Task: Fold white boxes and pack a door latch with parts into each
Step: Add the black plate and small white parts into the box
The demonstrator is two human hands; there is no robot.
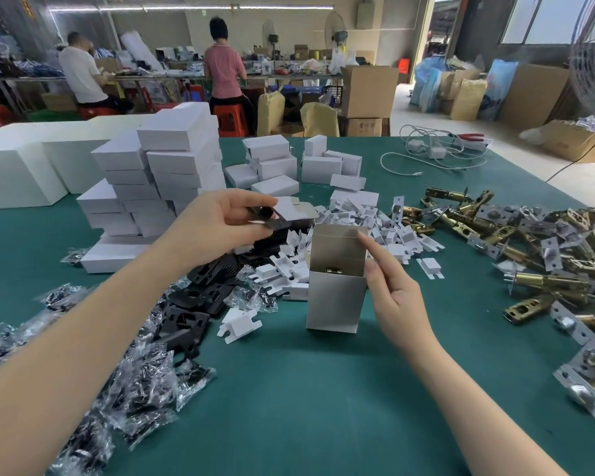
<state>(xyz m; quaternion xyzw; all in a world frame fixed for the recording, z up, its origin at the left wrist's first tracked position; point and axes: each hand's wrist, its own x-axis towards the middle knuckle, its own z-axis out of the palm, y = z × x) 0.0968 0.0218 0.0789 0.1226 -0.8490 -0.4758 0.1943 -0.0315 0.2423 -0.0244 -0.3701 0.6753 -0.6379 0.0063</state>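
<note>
The open white box (335, 290) stands upright on the green bench (289, 407), a brass latch (334, 269) just visible inside. The right hand (397, 300) steadies its right wall, forefinger straight at the raised flap, the other fingers loosely curled. The left hand (217, 221) hovers above-left, fingers pinching a black plate (267, 219) over the heap of black plates (200, 297).

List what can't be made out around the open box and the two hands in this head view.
- Open box: its own walls hide all but a brass glint inside; whether a whole latch sits there is unclear.
- Black plate: the left hand pinches it, fingers covering part of its shape.
- Clear bags: contents blurred by crinkled plastic.
- Brass latches: the pile is cut off by the right edge.
- Right hand: its palm side is hidden.
</note>
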